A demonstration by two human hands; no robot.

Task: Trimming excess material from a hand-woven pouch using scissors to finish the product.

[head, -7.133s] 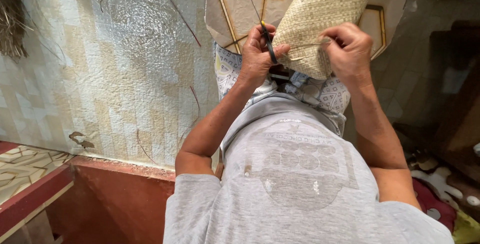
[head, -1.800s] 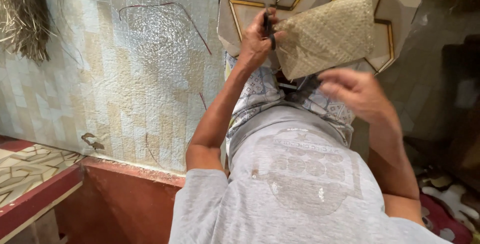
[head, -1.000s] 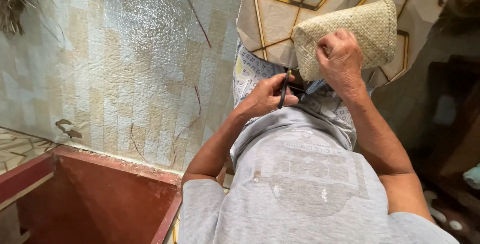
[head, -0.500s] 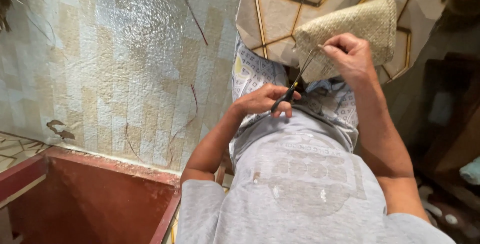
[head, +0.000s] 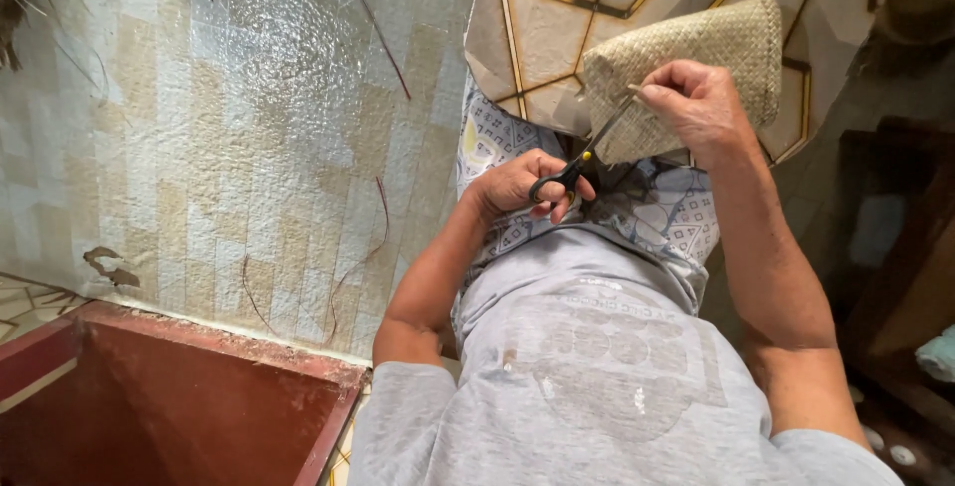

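Item: woven straw pouch [head: 696,68], resting on the lap over patterned cloth [head: 657,217]. Right hand [head: 701,108]: fingers pinch a loose strand at its edge. Left hand [head: 522,186]: fingers through the handles of scissors [head: 582,160], blades slightly parted at the strand. Advice: keep the strand taut, snip close, spare the weave.

Grey short-sleeved T-shirt, faded round chest print; blue-white patterned cloth over lap; bare forearms.
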